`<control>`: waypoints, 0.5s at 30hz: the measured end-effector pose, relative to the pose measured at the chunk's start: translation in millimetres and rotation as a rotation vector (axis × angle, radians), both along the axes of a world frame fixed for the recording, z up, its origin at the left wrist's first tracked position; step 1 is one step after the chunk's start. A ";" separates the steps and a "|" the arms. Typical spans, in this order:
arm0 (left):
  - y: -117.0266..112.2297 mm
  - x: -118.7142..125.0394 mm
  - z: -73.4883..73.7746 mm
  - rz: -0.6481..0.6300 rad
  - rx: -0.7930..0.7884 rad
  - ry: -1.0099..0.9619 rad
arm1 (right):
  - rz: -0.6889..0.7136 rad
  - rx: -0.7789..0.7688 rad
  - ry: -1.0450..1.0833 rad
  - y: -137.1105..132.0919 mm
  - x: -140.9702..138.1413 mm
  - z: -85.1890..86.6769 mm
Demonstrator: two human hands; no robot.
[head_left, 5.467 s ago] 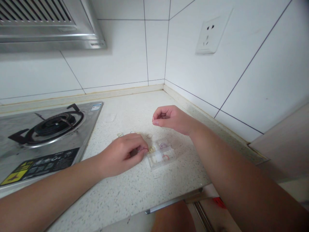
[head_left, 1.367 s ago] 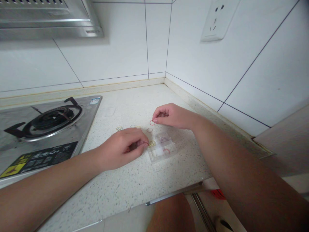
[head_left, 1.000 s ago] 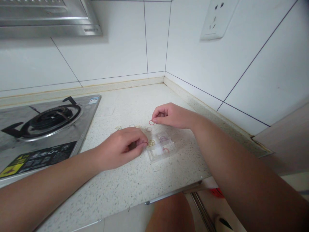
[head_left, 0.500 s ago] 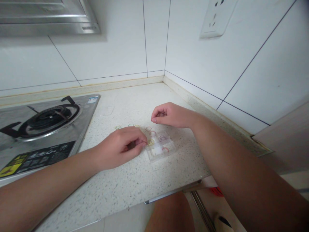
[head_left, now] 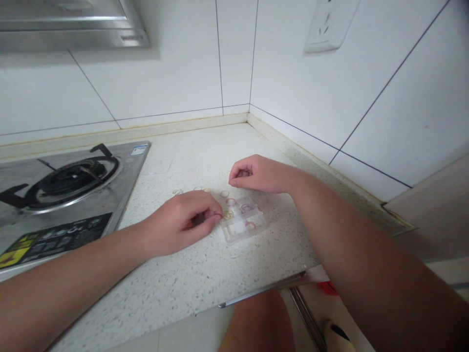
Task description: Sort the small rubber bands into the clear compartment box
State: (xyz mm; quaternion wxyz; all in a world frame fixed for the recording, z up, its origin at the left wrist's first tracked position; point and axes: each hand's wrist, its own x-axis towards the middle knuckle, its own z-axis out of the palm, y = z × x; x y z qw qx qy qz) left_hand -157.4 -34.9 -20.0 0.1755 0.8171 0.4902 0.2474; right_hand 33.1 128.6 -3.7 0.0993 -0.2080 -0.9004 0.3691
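Observation:
A small clear plastic box (head_left: 240, 238) with compartments sits on the speckled counter, holding thin yellow, purple and red rubber bands. At its left edge my left hand (head_left: 190, 215) is closed in a pinch, with a thin red rubber band (head_left: 220, 214) showing at the fingertips. Above and to the right of the box hovers my right hand (head_left: 252, 173), thumb and fingers pressed together. Whatever it may hold is hidden or too small to make out. Several loose rubber bands (head_left: 224, 194) lie behind the box and beyond my left hand.
On the left is a gas stove (head_left: 75, 181) with a black burner. A faint clear flat piece (head_left: 159, 167), perhaps a lid, lies on the counter (head_left: 176, 288) beside it. White tiled walls meet behind; a socket (head_left: 330, 24) is up on the right.
The view has shifted slightly. Both hands keep nearly the same place and pinched shape, and the box stays where it was.

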 end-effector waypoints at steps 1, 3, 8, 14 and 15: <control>0.2 0.1 0.1 0.002 -0.002 -0.002 | 0.000 0.001 -0.005 0.1 0.1 0.1; 0.2 0.3 0.2 0.006 -0.007 -0.001 | 0.000 0.004 -0.017 0.3 0.4 0.3; -1.2 0.0 0.7 0.003 -0.004 0.007 | 0.004 0.006 -0.027 0.1 0.9 0.3; -0.8 -0.2 1.6 -0.010 -0.007 0.004 | -0.012 0.013 -0.050 -1.3 1.5 1.6; -0.8 -0.3 1.6 -0.014 -0.008 0.006 | -0.013 0.016 -0.056 -1.5 1.6 1.7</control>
